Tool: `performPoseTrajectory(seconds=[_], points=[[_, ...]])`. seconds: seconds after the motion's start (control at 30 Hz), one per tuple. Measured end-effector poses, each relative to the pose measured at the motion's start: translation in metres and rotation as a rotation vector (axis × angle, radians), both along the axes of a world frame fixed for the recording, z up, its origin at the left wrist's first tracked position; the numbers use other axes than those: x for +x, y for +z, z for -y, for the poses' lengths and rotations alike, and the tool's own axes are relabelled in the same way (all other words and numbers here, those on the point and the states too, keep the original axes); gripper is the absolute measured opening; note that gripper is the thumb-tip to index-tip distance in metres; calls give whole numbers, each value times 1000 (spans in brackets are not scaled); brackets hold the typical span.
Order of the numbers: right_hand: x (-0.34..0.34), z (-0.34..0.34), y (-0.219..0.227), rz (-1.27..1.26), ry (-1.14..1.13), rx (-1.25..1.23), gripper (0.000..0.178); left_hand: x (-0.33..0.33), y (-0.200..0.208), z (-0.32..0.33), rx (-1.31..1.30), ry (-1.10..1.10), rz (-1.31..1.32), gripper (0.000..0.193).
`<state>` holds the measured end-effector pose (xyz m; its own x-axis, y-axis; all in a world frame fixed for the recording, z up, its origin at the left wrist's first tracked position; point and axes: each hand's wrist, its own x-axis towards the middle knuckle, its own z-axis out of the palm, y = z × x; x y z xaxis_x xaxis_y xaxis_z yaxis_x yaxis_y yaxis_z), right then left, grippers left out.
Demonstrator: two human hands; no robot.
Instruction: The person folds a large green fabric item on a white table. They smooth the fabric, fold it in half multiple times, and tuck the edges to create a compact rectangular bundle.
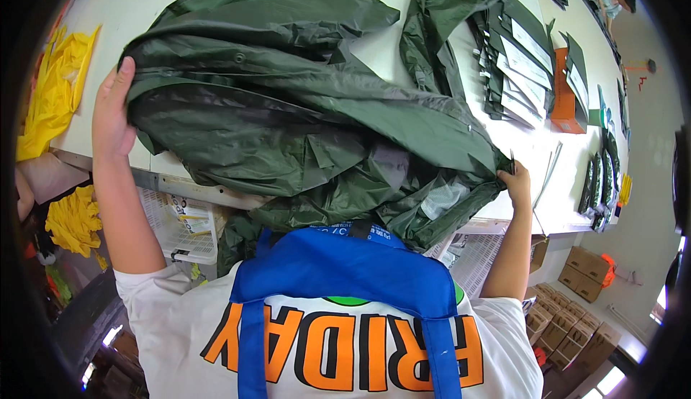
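A dark green raincoat (288, 122) with snap fasteners lies spread across the white table in front of me, its lower folds hanging over the near edge. My left hand (115, 107) is closed on its far left edge, thumb on top and the other fingers hidden behind the cloth. At the opposite end, my right hand (517, 183) pinches the raincoat's right edge. A thin dark tip stands up beside those fingers; I cannot tell what it belongs to. A pale mesh patch (443, 199) shows inside the raincoat near my right hand.
Folded dark green packs with white paper sheets (522, 68) lie on the table (536, 215) at right, beside an orange box (568, 97). Yellow garments (61, 89) lie at left. White plastic baskets (180, 223) sit below the table edge. Cardboard boxes (568, 327) are stacked lower right.
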<state>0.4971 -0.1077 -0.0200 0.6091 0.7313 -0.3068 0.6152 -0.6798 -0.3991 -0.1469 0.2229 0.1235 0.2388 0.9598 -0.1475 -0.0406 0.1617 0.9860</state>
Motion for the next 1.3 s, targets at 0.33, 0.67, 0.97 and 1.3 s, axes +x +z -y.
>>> performPoseTrajectory(seconds=[0.33, 0.67, 0.97, 1.3], points=[[-83, -91, 61, 261, -177, 837, 32, 14, -18, -65, -46, -72, -191, 37], [-193, -75, 20, 73, 200, 577, 27, -1, -21, -94, -14, -93, -211, 35], [-211, -4, 60, -249, 302, 251, 29, -17, -63, -69, -87, -181, -257, 54], [-103, 5, 17, -667, -380, 627, 74, -45, -43, -57, -37, -230, -193, 66]])
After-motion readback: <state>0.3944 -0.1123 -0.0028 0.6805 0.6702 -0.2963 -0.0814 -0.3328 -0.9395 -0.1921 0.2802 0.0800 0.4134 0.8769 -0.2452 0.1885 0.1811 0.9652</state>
